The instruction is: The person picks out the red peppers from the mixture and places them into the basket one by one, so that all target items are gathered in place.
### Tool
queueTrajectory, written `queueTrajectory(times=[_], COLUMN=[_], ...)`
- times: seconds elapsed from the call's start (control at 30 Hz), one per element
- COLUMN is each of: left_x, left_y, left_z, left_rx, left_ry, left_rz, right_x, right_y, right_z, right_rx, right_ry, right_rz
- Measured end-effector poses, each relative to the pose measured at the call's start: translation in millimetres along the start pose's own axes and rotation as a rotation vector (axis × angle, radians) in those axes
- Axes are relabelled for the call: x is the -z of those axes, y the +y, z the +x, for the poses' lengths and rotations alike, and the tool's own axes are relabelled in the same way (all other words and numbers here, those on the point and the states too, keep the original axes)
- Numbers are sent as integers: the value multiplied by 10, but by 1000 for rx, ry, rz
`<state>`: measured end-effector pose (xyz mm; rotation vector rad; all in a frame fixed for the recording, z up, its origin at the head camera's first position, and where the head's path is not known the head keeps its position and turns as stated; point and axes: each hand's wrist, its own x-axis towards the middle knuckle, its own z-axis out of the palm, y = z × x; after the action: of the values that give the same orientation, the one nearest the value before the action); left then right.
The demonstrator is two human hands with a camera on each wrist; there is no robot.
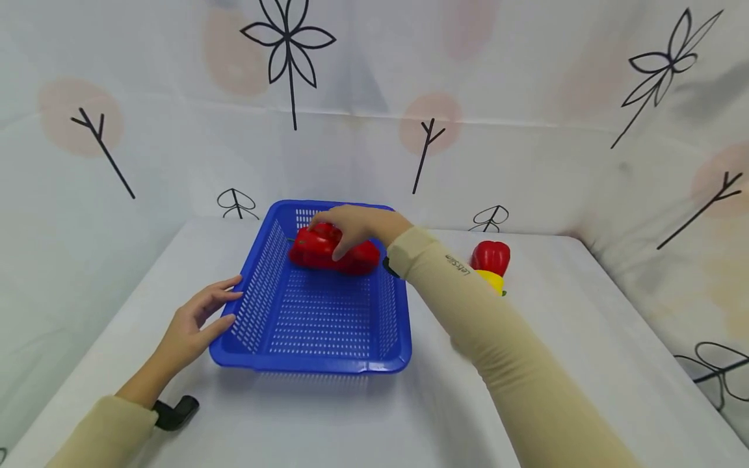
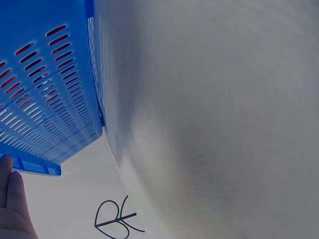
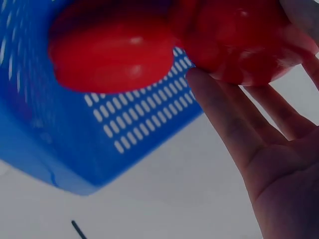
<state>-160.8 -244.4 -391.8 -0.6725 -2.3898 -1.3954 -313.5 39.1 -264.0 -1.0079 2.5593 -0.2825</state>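
In the head view, a blue plastic basket (image 1: 316,364) with slotted walls stands on the white table. Red bell peppers (image 1: 310,250) lie along its far end, partly covered by my right hand (image 1: 357,224). That hand reaches in from the right and grips a red bell pepper (image 3: 239,40), thumb on one side and fingers on the other. Beside it in the right wrist view lies another red bell pepper (image 3: 114,55). My left hand (image 1: 193,325) rests its extended fingers and thumb against the basket's left rim; two of its fingertips (image 2: 15,186) show in the left wrist view.
Right of the basket, beyond my right forearm, a red bell pepper (image 1: 491,257) sits behind a yellow pepper (image 1: 493,281), which the sleeve partly hides. A white patterned cloth (image 1: 363,156) hangs behind the table.
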Motion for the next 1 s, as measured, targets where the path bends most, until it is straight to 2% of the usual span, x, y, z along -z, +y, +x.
queueTrajectory(times=[0.2,0.47,0.77,1.0], left_x=[-1,-1,2,5], left_y=[3,3,17,15], left_z=[2,5,4,7], left_rx=[0,0,11,2], left_ry=[-2,0,1,3], left_rz=[-3,3,18,9], right_x=[-105,-203,-343,-485], right_y=[-80,-160,-226,-232], right_z=[69,189,285,342], right_rx=[2,43,53,62], right_ry=[4,22,-13,-31], right_rz=[41,-15,-70,-72])
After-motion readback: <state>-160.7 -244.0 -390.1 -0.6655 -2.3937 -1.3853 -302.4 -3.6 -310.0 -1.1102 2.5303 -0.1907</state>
